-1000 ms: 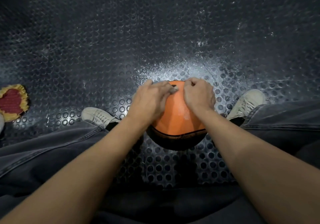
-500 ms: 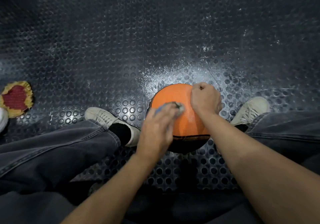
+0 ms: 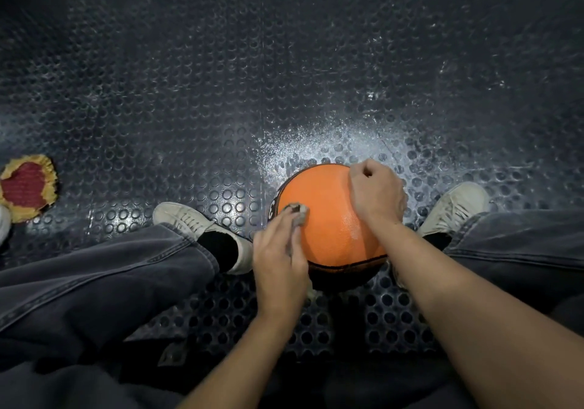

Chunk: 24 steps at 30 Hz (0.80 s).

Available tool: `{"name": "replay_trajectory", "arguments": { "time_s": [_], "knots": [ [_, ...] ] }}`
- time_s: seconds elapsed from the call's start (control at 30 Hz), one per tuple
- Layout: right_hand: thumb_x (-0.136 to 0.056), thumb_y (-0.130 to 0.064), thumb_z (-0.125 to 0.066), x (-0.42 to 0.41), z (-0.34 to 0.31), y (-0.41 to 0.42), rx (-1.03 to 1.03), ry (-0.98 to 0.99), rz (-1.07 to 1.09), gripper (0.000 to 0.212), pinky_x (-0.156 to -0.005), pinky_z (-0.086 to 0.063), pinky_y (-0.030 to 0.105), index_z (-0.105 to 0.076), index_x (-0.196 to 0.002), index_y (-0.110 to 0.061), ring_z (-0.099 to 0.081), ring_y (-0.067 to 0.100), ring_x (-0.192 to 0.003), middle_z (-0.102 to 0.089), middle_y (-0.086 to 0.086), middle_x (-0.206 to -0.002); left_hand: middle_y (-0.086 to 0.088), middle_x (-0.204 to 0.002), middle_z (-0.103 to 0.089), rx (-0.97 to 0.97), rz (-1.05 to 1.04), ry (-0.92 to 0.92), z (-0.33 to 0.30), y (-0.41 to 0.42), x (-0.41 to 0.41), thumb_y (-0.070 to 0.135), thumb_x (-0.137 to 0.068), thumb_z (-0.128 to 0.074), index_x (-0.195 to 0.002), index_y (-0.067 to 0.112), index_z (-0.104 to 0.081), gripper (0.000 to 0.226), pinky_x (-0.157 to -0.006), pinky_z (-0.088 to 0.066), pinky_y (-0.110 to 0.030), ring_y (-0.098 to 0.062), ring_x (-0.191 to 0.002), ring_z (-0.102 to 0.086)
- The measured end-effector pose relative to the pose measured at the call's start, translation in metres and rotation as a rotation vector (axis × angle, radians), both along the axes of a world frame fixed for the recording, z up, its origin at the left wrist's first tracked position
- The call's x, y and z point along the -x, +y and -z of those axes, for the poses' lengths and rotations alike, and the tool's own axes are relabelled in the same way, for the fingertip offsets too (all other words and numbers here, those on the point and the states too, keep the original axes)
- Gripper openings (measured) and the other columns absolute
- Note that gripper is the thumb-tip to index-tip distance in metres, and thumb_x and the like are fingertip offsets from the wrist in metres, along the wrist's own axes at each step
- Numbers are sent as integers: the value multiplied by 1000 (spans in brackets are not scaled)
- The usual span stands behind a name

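The orange ball (image 3: 328, 222) sits on the studded floor (image 3: 221, 92), wedged between the person's pale shoes (image 3: 186, 219), which I'd say keeps it from rolling. The right hand (image 3: 376, 193) rests on its far right top, fingers curled into a fist with nothing visible inside, apparently bracing the ball. The left hand (image 3: 279, 260) pinches a small grey cloth (image 3: 298, 214) in its fingertips against the ball's left side, likely wiping it; the near surface looks wet. A red-and-yellow rag (image 3: 27, 187) lies well apart, far left.
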State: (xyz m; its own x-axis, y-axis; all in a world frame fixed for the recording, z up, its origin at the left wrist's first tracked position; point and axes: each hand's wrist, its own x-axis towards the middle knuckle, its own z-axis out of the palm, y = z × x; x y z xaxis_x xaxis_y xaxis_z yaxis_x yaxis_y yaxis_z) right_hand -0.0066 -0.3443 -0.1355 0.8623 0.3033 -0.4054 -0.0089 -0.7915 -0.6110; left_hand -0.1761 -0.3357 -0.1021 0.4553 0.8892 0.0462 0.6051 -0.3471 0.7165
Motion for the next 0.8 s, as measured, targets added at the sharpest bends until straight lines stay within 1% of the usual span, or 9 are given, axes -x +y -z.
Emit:
{"name": "replay_trajectory", "arguments": {
  "time_s": [0.1,0.17,0.23,0.3,0.4,0.47,0.6,0.73,0.8],
  "knots": [
    [-98,-41,-44,6,-1,0,-30,-46,-77,34,-98,-43,45,-54,-71,-24,-60,26,-90,-64,-3,-88,11,-103,-65,211,-62,73,0,50,-38,17,-98,-53,-111,20,-69,21,-65,-46,-8,-3,-78,-56],
    [-98,-39,-45,14,-5,-2,-57,-64,-113,34,-98,-44,48,-48,-67,-26,-58,24,-93,-59,-5,-89,6,-105,-69,336,69,228,-2,91,-64,15,-98,-52,-110,18,-70,22,-56,-44,-7,-5,-75,-60],
    [-98,-34,-48,20,-9,-7,-89,-69,-106,24,-103,-41,48,-56,-76,-31,-53,19,-98,-60,-8,-99,3,-110,-70,263,259,281,-7,100,-69,14,-97,-52,-108,18,-72,23,-74,-46,-13,-9,-90,-62],
    [-99,-29,-48,20,-12,-15,-82,-54,-66,22,-107,-39,46,-68,-106,-35,-51,15,-104,-63,-7,-115,4,-113,-68,77,409,231,-6,77,-46,16,-97,-54,-108,20,-72,22,-88,-46,-24,-14,-97,-59],
    [-101,-31,-43,12,-14,-20,-17,15,-82,33,-103,-44,40,-64,-126,-33,-59,21,-98,-68,-3,-111,6,-115,-66,-150,526,160,-10,34,-8,16,-94,-55,-108,19,-71,21,-81,-47,-33,-22,-91,-55],
    [-102,-30,-43,13,-13,-19,-12,29,-178,33,-88,-47,29,-64,-128,-33,-57,18,-82,-67,-7,-100,8,-106,-66,-134,509,215,-7,44,-25,17,-97,-52,-102,21,-70,19,-78,-48,-34,-19,-86,-53],
    [-97,-32,-47,27,-16,-14,-57,-39,-285,32,-77,-57,42,-68,-122,-31,-61,20,-74,-72,1,-93,4,-97,-70,79,366,391,-4,78,-71,19,-97,-52,-97,25,-73,21,-67,-42,-21,-12,-78,-56],
    [-99,-32,-44,17,-19,-9,32,-29,-284,31,-77,-52,37,-70,-113,-26,-56,16,-70,-63,-3,-81,7,-110,-67,-60,582,220,-19,44,-15,16,-94,-52,-100,21,-72,21,-79,-48,-33,-20,-88,-58],
    [-100,-34,-41,17,-20,-6,76,-3,-302,31,-74,-47,33,-69,-109,-24,-51,12,-68,-58,-6,-78,9,-111,-66,-112,580,221,-17,41,-7,15,-95,-53,-101,21,-71,20,-80,-48,-35,-21,-89,-55]
  ]
}}
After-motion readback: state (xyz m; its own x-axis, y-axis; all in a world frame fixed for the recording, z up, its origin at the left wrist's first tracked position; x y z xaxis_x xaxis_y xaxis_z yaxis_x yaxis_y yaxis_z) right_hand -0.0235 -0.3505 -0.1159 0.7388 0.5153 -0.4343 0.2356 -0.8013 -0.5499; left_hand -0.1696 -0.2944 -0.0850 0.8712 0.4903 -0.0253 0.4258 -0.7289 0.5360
